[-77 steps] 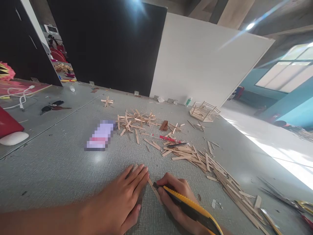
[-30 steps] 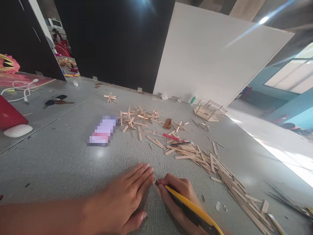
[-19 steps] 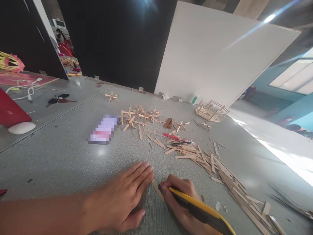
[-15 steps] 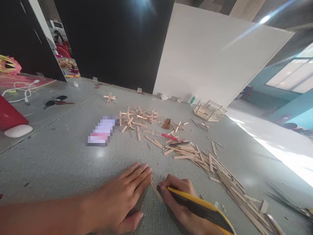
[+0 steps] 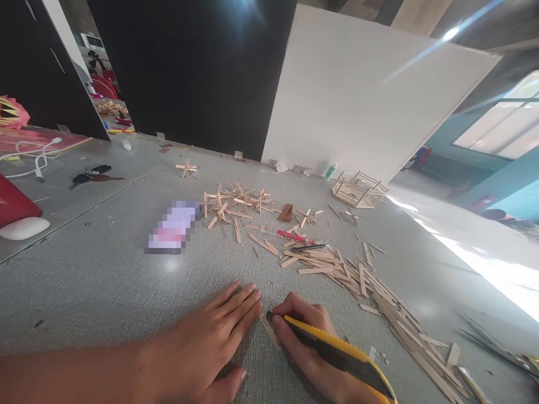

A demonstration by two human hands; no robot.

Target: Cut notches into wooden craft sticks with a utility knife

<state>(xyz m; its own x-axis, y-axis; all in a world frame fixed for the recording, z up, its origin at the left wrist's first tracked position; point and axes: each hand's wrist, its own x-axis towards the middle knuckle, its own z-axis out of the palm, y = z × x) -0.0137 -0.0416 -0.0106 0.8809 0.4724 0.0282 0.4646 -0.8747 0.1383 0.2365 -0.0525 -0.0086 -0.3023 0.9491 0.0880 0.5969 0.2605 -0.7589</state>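
Note:
My left hand (image 5: 223,331) lies flat on the grey table, its fingertips pressing on the upper end of a small wooden craft stick (image 5: 269,332). Dark marks or cuts show on the stick near those fingers. In my right hand (image 5: 305,342) is a yellow and black utility knife (image 5: 337,348), gripped close to its blade. The blade's tip rests at the marked part of the stick, just right of my left fingertips. The end of the stick beneath my left fingers is hidden.
Loose craft sticks (image 5: 328,261) spread in a pile to the right, with a black pen (image 5: 309,247) and a red pen (image 5: 295,235) beside them. Crossed stick pieces (image 5: 236,199), a blurred-out phone (image 5: 173,227) and a stick frame (image 5: 360,191) sit farther back. Scissors (image 5: 497,348) lie far right.
The knife and my right hand have shifted slightly left, bringing the blade tip onto the stick. My left hand stays in place. The whole view has shifted slightly.

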